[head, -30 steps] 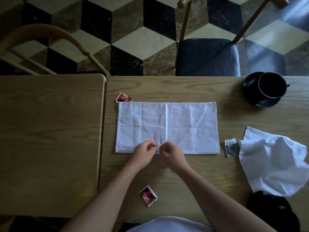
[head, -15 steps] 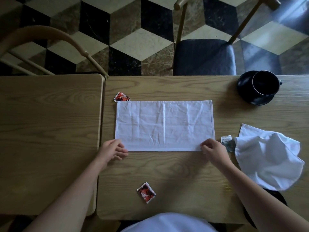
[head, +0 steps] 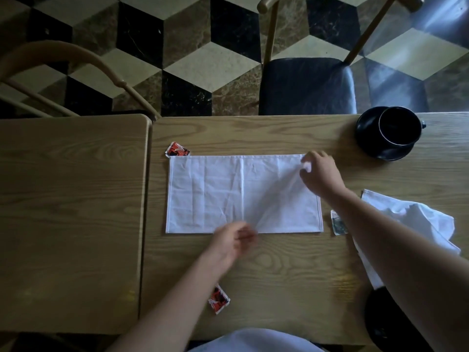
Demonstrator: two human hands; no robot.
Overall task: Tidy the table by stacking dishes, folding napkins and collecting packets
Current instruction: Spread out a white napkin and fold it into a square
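Note:
A white napkin (head: 223, 194), folded into a long rectangle, lies flat in the middle of the wooden table (head: 279, 270). My right hand (head: 321, 174) pinches its far right corner and lifts it slightly. My left hand (head: 234, 240) is blurred at the middle of the napkin's near edge, fingers curled; whether it holds the cloth I cannot tell. A crumpled second napkin (head: 416, 222) lies at the right, partly under my right forearm. A red packet (head: 177, 149) sits at the flat napkin's far left corner, another red packet (head: 218, 299) near me, a grey packet (head: 338, 223) right of the napkin.
A black cup on a black saucer (head: 388, 133) stands at the far right. A black dish (head: 380, 323) shows at the near right edge, partly under my arm. A second table (head: 71, 219) adjoins on the left. Two chairs (head: 307, 85) stand beyond the far edge.
My right hand went from the napkin's near right corner to its far right corner and pinched it. My left hand slid from the near left corner to the middle of the near edge.

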